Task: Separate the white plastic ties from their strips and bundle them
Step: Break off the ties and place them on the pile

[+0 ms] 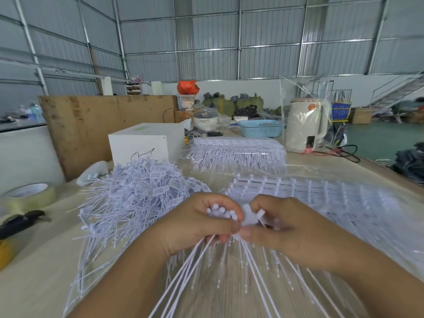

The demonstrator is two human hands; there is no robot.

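Note:
My left hand (195, 222) grips a bundle of white plastic ties (221, 213) by their heads, and their long tails (202, 269) fan down toward me. My right hand (284, 228) pinches a tie head (251, 216) right beside that bundle, fingertips of both hands almost touching. A big loose pile of separated ties (137, 193) lies on the table to the left. Flat sheets of ties on their strips (321, 198) lie under and to the right of my hands. Another stack of strips in clear plastic (238, 152) sits farther back.
A tape roll (29, 193) and a black-handled tool (20, 222) lie at the left edge. A white box (144, 143), a blue basket (261, 128) and a bagged white appliance (305, 125) stand at the back. A brown board (103, 125) leans behind the pile.

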